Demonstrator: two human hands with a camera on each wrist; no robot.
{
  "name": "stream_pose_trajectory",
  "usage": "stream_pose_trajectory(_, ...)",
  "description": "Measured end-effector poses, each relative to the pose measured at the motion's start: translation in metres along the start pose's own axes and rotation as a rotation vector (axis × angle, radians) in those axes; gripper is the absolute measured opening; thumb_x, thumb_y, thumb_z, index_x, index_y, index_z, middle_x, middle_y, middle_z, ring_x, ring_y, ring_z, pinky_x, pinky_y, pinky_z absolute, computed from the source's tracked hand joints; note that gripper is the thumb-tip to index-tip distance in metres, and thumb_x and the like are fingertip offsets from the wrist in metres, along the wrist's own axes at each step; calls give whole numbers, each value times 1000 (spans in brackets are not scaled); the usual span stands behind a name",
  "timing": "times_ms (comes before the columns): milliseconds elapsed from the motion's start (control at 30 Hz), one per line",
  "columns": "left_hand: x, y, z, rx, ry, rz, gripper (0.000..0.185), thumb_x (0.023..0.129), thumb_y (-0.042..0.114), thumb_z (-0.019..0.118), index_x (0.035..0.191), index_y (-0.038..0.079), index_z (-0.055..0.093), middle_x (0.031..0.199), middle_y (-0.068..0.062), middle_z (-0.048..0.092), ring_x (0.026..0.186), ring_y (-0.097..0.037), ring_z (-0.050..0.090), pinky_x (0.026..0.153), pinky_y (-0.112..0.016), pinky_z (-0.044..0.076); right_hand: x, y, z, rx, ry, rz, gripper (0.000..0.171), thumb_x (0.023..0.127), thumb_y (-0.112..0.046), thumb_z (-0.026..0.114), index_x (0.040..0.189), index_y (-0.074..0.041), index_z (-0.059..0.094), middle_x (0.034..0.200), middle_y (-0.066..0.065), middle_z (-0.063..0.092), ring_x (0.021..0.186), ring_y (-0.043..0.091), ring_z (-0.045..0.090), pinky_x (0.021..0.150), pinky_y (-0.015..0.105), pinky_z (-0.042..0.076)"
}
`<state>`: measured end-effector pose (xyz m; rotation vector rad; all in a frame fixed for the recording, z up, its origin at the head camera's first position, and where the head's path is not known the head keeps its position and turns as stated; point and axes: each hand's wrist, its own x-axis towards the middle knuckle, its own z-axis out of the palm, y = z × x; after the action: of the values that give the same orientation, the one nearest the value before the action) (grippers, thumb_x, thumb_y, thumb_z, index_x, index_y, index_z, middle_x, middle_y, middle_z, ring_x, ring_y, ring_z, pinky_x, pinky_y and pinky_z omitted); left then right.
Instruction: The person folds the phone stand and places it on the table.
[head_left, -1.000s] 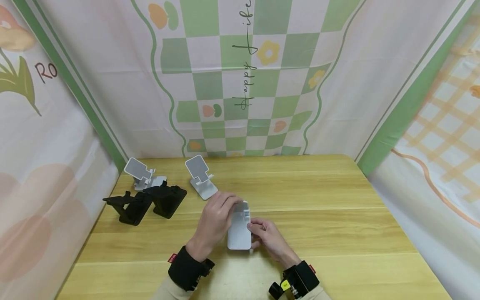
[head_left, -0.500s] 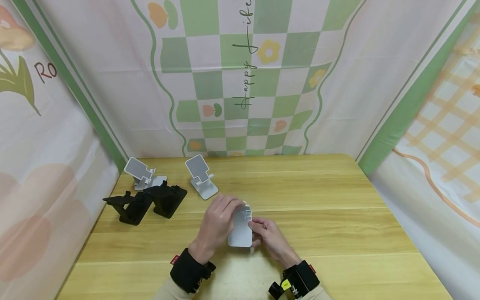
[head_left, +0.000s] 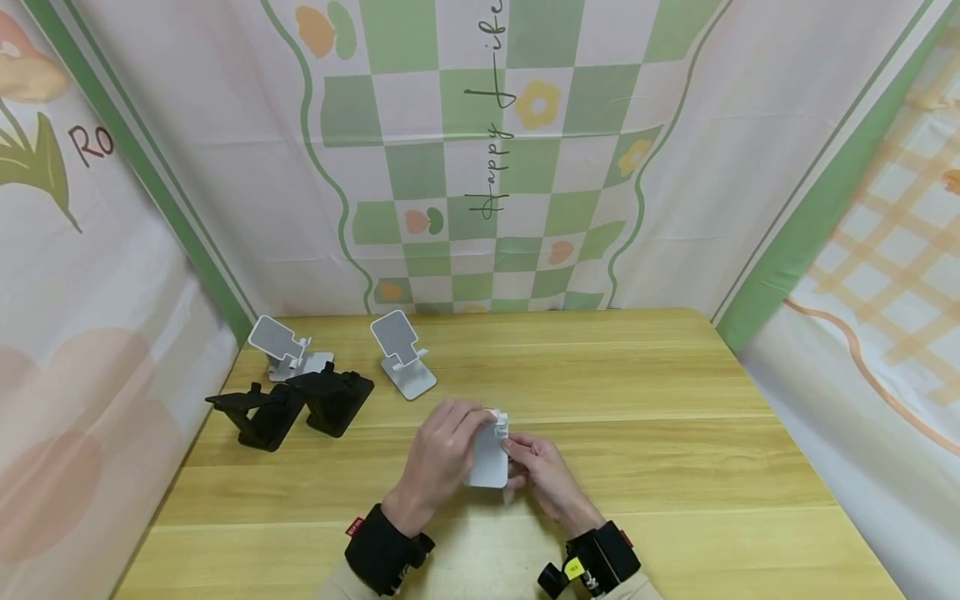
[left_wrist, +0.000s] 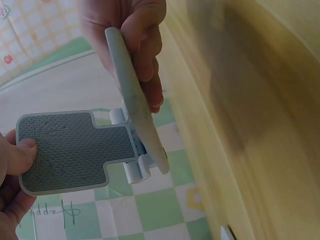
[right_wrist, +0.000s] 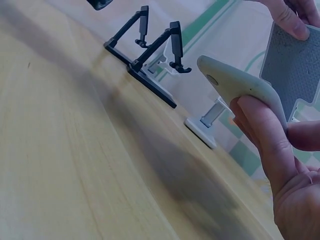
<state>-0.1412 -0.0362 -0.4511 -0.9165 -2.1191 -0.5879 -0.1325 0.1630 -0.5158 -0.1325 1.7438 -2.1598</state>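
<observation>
A white folding phone stand (head_left: pixel 488 463) is held between both hands above the table. My left hand (head_left: pixel 441 450) pinches its grey padded plate (left_wrist: pixel 70 150), thumb on the pad in the left wrist view. Gripping the edge of the flat base (left_wrist: pixel 129 90), my right hand (head_left: pixel 549 479) has its thumb on one face and fingers on the other. The padded plate is unfolded at an angle to the base. Small white hooks (left_wrist: pixel 135 171) show near the joint. In the head view, the left hand hides most of the padded plate.
At the left of the wooden table (head_left: pixel 637 417) stand two black phone stands (head_left: pixel 273 417) side by side. A white stand (head_left: pixel 296 362) is behind them, and another white stand (head_left: pixel 408 375) stands nearer the middle. Patterned cloth (head_left: pixel 480 167) hangs behind the table.
My left hand has shifted a little right and toward me along with the phone stand. The base has tilted and looks shorter in the head view. My right hand has barely moved.
</observation>
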Motion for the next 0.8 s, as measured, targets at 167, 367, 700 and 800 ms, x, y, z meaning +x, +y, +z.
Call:
stream_pose_trajectory(167,-2,2,2,-9,-6,-3,29,75,-12,79,97,7,74,97,-4,71,88,-17,63,77,-23,57,-1,0,-1,19,2,-7,52,108,-12,51,140,26,37,115,21,72,84,14,75,70,23,61)
stream_pose_trajectory(367,-5,4,4,-14,-3,1,29,75,-12,79,96,7,74,98,-4,72,88,-17,64,77,-24,57,-1,0,-2,25,1,-20,51,108,-13,50,139,26,37,114,18,74,84,13,75,71,23,61)
stream_pose_trajectory(700,-7,8,5,-8,-33,2,32,72,-13,79,95,9,74,100,-3,72,89,-16,64,78,-22,56,-1,-1,-3,24,40,-4,48,109,-12,49,138,25,40,111,17,75,85,12,76,71,23,61)
stream_pose_trajectory(800,-7,9,5,-4,-33,2,34,70,-14,78,94,9,74,99,-2,72,88,-15,63,77,-23,56,-1,-1,-3,41,43,-1,48,109,-11,48,138,26,40,109,15,75,84,12,76,71,23,61)
